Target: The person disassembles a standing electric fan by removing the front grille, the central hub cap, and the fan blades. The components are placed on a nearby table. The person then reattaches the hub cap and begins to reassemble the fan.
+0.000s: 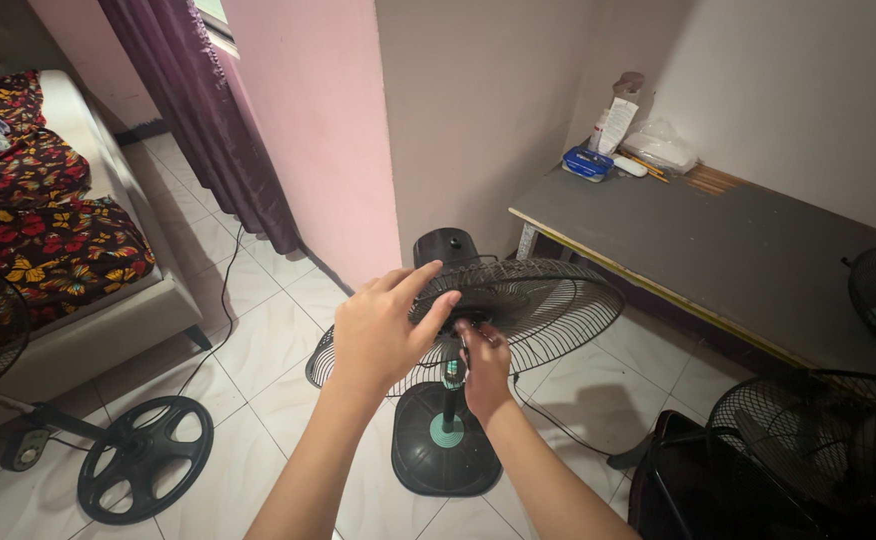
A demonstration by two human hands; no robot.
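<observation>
While both hands are at the fan head, the following is noted.

Left hand (383,330): laid over the centre of the rear grille (518,310), fingers spread and pressed on the wire; nothing is gripped, the grille is only steadied.

Right hand (483,370): reached in from below the grille, fingers pinched at a small part near the hub; what is pinched cannot be told, as it is hidden by the fingers.

Stand fan (448,420): seen at centre frame, head tipped back so that the grille faces upward; black motor housing (446,245) behind it, round base (448,455) on the tiled floor (258,350) below.

State of work: no front grille and no blades are seen on this fan, so it is judged to be partly stripped; the rear grille is judged not yet off, being still seated on the motor.

Remaining: the rear grille and its fastening at the hub, as far as can be seen.

Surroundings: a second fan base (143,470) lies at lower left; further grilles (818,440) at lower right; a grey table (718,250) at right; a patterned bed (48,220) at upper left.
</observation>
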